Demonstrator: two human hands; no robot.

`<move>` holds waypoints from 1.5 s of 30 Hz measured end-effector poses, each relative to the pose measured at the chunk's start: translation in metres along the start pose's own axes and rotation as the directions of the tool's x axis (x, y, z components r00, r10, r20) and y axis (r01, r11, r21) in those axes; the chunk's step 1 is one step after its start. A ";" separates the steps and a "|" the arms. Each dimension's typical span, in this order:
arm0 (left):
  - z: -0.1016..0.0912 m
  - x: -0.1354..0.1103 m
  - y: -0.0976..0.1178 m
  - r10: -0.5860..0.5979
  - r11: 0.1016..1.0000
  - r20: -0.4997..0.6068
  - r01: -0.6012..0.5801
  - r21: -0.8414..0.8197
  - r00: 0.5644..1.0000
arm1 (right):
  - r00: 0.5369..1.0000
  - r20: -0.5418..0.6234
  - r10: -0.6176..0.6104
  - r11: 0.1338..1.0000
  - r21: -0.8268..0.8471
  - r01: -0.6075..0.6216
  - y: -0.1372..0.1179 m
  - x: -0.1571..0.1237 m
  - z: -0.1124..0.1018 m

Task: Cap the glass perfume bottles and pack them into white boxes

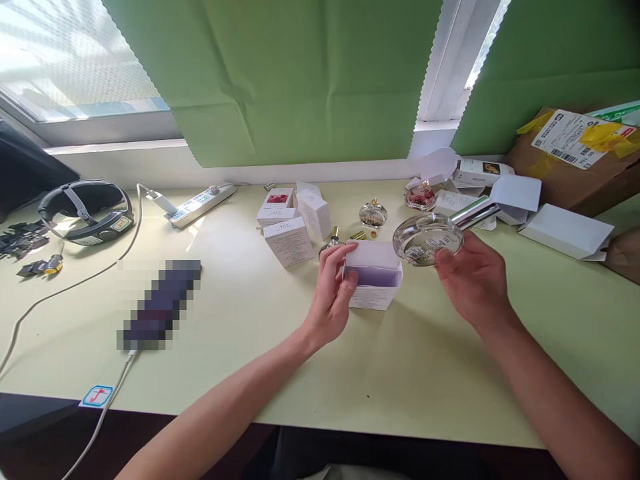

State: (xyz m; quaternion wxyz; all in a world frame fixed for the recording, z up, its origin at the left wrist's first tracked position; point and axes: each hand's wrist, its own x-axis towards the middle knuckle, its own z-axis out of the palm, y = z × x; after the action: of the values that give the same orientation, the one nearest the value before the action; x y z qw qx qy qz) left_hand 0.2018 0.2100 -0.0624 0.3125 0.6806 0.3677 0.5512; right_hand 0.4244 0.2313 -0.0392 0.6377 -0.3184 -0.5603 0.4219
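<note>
My left hand [333, 290] grips the left side of a small white carton [375, 298], which stands with its top flap raised and its mouth facing me. To the right of it, my right hand [473, 277] holds up a round clear glass perfume bottle [427, 239] with a long silver cap, tilted to the right. A label shows through the glass. Behind the carton, partly hidden by my left hand, are another bottle and a gold cap [358, 235]. A round bottle with a gold neck [373, 213] stands farther back.
Several white boxes [289, 241] stand left of centre. A pink bottle [420, 196] and opened cartons [565, 231] lie at the back right beside a brown cardboard box [575, 160]. At left are a power strip [203, 203], a blurred-out phone [160, 305], cables and a headset [87, 210].
</note>
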 end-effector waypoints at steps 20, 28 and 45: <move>0.007 -0.011 0.014 0.036 0.998 -0.106 -0.031 0.047 0.994 | 0.973 0.162 -0.165 0.839 -0.496 0.225 -0.007 -0.032 0.028; 0.004 -0.010 0.009 0.016 0.999 -0.099 -0.011 0.052 0.995 | 0.959 0.267 -0.092 0.752 -0.613 0.242 -0.018 -0.024 0.024; 0.005 -0.008 0.007 0.035 0.999 -0.126 -0.035 0.004 0.991 | 0.937 0.327 -0.128 0.747 -0.590 0.307 -0.012 -0.027 0.019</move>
State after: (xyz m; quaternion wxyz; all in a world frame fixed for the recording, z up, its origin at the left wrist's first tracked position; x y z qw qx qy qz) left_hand 0.2065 0.1997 -0.0615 0.2783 0.6511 0.3754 0.5981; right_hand 0.4075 0.2003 -0.0374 0.4575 -0.3863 -0.7827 0.1697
